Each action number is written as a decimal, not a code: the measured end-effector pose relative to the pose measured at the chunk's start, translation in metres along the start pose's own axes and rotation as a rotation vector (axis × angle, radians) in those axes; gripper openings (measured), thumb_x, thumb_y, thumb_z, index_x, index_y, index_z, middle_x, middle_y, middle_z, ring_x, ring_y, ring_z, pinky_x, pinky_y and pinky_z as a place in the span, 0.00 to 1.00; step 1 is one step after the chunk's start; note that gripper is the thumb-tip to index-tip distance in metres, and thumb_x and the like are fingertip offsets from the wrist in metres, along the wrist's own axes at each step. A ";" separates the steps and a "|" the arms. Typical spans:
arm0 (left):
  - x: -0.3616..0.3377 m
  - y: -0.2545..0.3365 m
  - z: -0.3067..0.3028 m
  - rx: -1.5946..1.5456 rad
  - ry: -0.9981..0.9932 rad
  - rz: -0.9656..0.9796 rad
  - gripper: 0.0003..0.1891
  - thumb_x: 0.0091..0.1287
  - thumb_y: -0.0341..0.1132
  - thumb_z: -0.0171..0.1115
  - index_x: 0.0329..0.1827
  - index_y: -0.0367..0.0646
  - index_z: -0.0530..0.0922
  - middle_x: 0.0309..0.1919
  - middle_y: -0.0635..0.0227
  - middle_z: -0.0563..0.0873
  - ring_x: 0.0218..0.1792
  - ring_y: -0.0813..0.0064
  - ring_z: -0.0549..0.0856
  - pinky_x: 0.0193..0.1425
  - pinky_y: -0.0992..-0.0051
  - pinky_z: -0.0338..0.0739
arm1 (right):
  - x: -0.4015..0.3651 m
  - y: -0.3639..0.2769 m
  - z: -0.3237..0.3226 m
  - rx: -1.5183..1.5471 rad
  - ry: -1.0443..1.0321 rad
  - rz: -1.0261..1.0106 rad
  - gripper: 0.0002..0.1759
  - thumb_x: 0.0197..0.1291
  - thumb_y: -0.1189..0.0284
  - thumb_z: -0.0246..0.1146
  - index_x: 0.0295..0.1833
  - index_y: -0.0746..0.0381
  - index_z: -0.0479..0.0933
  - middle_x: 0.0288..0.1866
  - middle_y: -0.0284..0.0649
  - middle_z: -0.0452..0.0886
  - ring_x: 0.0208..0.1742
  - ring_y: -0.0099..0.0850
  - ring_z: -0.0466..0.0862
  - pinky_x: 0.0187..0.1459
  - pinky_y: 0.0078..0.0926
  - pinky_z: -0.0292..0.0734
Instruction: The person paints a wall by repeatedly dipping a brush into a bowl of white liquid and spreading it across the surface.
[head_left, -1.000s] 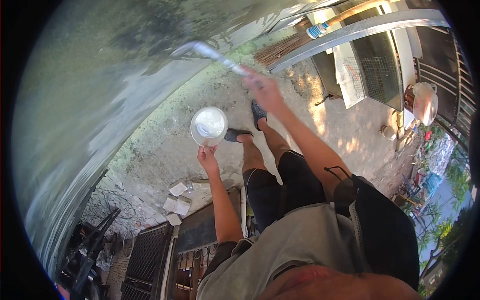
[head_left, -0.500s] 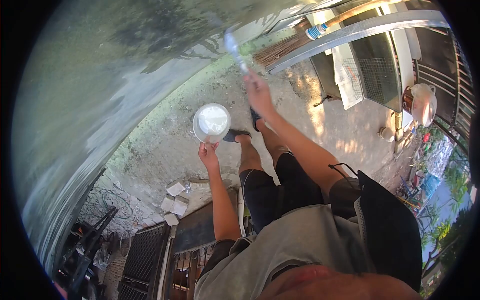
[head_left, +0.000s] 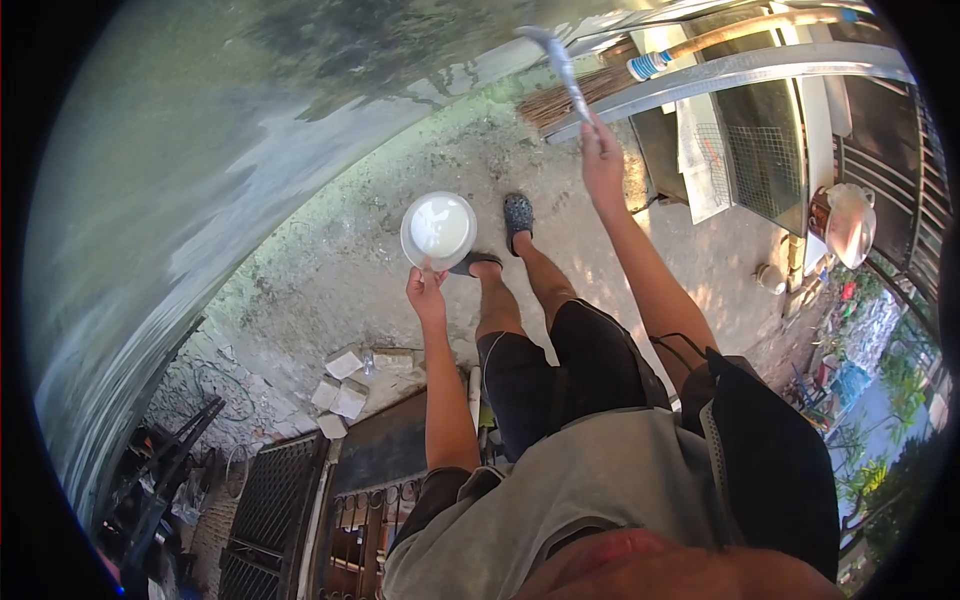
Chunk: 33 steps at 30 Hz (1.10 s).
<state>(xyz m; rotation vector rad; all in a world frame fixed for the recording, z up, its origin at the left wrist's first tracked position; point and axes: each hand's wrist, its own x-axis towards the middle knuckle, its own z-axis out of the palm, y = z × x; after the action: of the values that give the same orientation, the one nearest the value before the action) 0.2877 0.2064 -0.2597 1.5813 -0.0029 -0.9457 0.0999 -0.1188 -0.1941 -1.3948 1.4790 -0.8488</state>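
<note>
My left hand (head_left: 426,290) grips the rim of a round white bowl (head_left: 408,243) with my fingers closed. White liquid (head_left: 440,226) that looks like paint lies inside it. The bowl is held over the ground, in front of my feet. Farther up and to the right, my right hand (head_left: 602,165) is wrapped round the lower end of a long whitish tool with a curved tip (head_left: 566,80). Its exact kind is not clear. The tip points toward the wall (head_left: 200,190), which carries pale, wet-looking streaks and a dark patch.
A straw broom (head_left: 580,95) lies by a metal rail (head_left: 740,78) at the upper right. Beyond are leaning panels with wire mesh (head_left: 765,155) and a hanging bag (head_left: 850,225). Loose blocks (head_left: 348,398) and a dark metal gate (head_left: 275,505) are at the lower left.
My right hand has swung to the right with the whitish tool, away from the wall. The bowl has shifted slightly right and up in my left hand.
</note>
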 end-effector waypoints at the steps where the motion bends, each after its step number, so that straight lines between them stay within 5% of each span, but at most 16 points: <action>1: 0.000 -0.001 0.000 -0.002 -0.007 -0.007 0.10 0.74 0.31 0.50 0.32 0.39 0.73 0.26 0.74 0.76 0.32 0.78 0.82 0.46 0.75 0.82 | 0.005 0.007 -0.015 -0.013 0.057 0.092 0.19 0.70 0.69 0.56 0.63 0.63 0.75 0.27 0.25 0.71 0.26 0.14 0.66 0.25 0.17 0.62; 4: 0.002 -0.008 -0.001 -0.018 -0.011 -0.020 0.10 0.74 0.31 0.50 0.34 0.39 0.75 0.26 0.74 0.75 0.33 0.78 0.82 0.47 0.75 0.81 | 0.018 0.010 -0.041 0.159 0.257 0.209 0.21 0.71 0.69 0.54 0.65 0.65 0.71 0.24 0.23 0.67 0.24 0.14 0.64 0.24 0.17 0.60; 10: 0.006 -0.011 0.002 0.001 -0.016 -0.029 0.09 0.74 0.30 0.50 0.35 0.38 0.75 0.27 0.74 0.76 0.33 0.79 0.82 0.45 0.75 0.82 | -0.004 -0.017 0.023 0.185 0.112 0.198 0.20 0.71 0.69 0.53 0.65 0.62 0.71 0.24 0.26 0.67 0.23 0.13 0.65 0.23 0.16 0.61; 13: 0.009 -0.009 0.008 0.012 -0.036 -0.013 0.09 0.74 0.29 0.50 0.35 0.37 0.75 0.27 0.73 0.77 0.33 0.80 0.81 0.44 0.75 0.83 | -0.070 -0.041 0.092 0.087 -0.262 0.166 0.21 0.69 0.67 0.56 0.65 0.63 0.72 0.33 0.36 0.79 0.28 0.21 0.73 0.28 0.25 0.71; 14: 0.009 -0.007 0.010 0.019 -0.032 -0.014 0.09 0.74 0.30 0.50 0.36 0.37 0.76 0.27 0.73 0.77 0.33 0.80 0.81 0.43 0.76 0.82 | -0.099 -0.045 0.108 0.176 -0.335 0.031 0.21 0.69 0.66 0.57 0.65 0.61 0.73 0.28 0.40 0.80 0.26 0.23 0.75 0.28 0.25 0.71; 16: 0.011 -0.011 0.010 0.081 -0.027 0.071 0.09 0.74 0.31 0.50 0.38 0.36 0.77 0.27 0.74 0.76 0.33 0.80 0.81 0.45 0.76 0.82 | -0.131 -0.077 0.103 0.124 -0.845 0.160 0.21 0.67 0.64 0.58 0.64 0.55 0.75 0.25 0.46 0.82 0.26 0.32 0.84 0.32 0.31 0.76; 17: 0.012 -0.013 0.012 0.136 -0.016 0.162 0.09 0.74 0.31 0.51 0.40 0.36 0.78 0.27 0.74 0.76 0.33 0.81 0.80 0.47 0.76 0.81 | -0.137 -0.082 0.103 -0.118 -1.038 -0.076 0.21 0.66 0.61 0.59 0.62 0.52 0.76 0.30 0.47 0.83 0.29 0.40 0.84 0.36 0.35 0.78; 18: 0.011 -0.009 0.016 0.134 -0.025 0.159 0.09 0.74 0.31 0.51 0.40 0.36 0.78 0.27 0.74 0.76 0.33 0.81 0.80 0.47 0.76 0.81 | -0.145 -0.078 0.107 -0.122 -1.030 -0.073 0.21 0.66 0.61 0.59 0.62 0.52 0.76 0.30 0.47 0.83 0.29 0.40 0.84 0.36 0.35 0.78; 20: 0.006 0.005 0.025 0.056 0.086 0.134 0.10 0.74 0.32 0.51 0.43 0.36 0.79 0.26 0.76 0.74 0.32 0.81 0.79 0.46 0.77 0.81 | -0.159 -0.060 0.113 -0.008 -0.821 -0.447 0.21 0.65 0.62 0.60 0.63 0.51 0.76 0.28 0.46 0.82 0.25 0.40 0.81 0.31 0.30 0.76; 21: 0.008 0.002 0.022 0.050 0.079 0.131 0.10 0.74 0.32 0.51 0.43 0.36 0.79 0.26 0.76 0.74 0.32 0.81 0.79 0.46 0.77 0.81 | -0.139 -0.071 0.098 -0.056 -0.931 -0.286 0.21 0.65 0.62 0.59 0.63 0.51 0.76 0.29 0.47 0.82 0.27 0.40 0.83 0.31 0.31 0.76; 23: 0.016 -0.006 0.010 0.049 -0.063 0.026 0.10 0.75 0.32 0.50 0.44 0.35 0.79 0.26 0.77 0.73 0.32 0.81 0.79 0.46 0.76 0.81 | -0.097 -0.061 0.076 -0.135 -0.827 -0.193 0.20 0.65 0.63 0.60 0.62 0.52 0.76 0.28 0.46 0.81 0.26 0.35 0.82 0.32 0.29 0.76; 25: 0.015 -0.003 0.013 0.046 -0.052 0.009 0.09 0.74 0.32 0.50 0.37 0.38 0.75 0.26 0.75 0.74 0.32 0.82 0.80 0.45 0.76 0.82 | -0.047 -0.046 0.043 -0.161 -0.599 -0.040 0.20 0.65 0.63 0.61 0.61 0.54 0.76 0.26 0.40 0.80 0.25 0.26 0.78 0.31 0.27 0.74; 26: 0.016 -0.001 0.014 0.049 -0.034 -0.007 0.12 0.74 0.32 0.51 0.30 0.40 0.71 0.27 0.73 0.76 0.32 0.82 0.80 0.43 0.75 0.82 | -0.023 -0.016 0.030 -0.119 -0.345 -0.144 0.17 0.64 0.64 0.62 0.57 0.56 0.79 0.28 0.43 0.82 0.27 0.25 0.80 0.29 0.27 0.75; 28: 0.017 -0.004 0.014 0.041 -0.034 -0.005 0.12 0.74 0.32 0.51 0.30 0.40 0.71 0.27 0.73 0.76 0.31 0.83 0.79 0.43 0.75 0.83 | 0.033 0.019 -0.019 -0.321 -0.153 -0.025 0.19 0.64 0.63 0.63 0.57 0.61 0.78 0.28 0.41 0.81 0.25 0.25 0.78 0.28 0.25 0.73; 31: 0.020 -0.014 0.009 0.030 -0.043 -0.006 0.12 0.74 0.32 0.52 0.29 0.40 0.70 0.26 0.74 0.75 0.30 0.84 0.78 0.43 0.74 0.83 | 0.089 0.038 -0.076 0.031 0.082 0.367 0.17 0.68 0.64 0.58 0.56 0.63 0.76 0.22 0.32 0.73 0.20 0.19 0.71 0.21 0.23 0.66; 33: 0.021 -0.017 0.009 0.025 -0.054 -0.009 0.12 0.74 0.32 0.52 0.29 0.40 0.70 0.25 0.74 0.74 0.29 0.84 0.77 0.43 0.74 0.83 | 0.115 0.043 -0.091 0.189 0.175 0.414 0.16 0.69 0.66 0.55 0.57 0.62 0.72 0.22 0.29 0.70 0.19 0.18 0.69 0.18 0.20 0.62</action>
<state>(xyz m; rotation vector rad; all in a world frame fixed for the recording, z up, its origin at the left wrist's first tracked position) 0.2878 0.1935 -0.2851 1.5797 -0.0453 -0.9986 0.0050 -0.2361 -0.2197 -0.8501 1.6943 -0.8326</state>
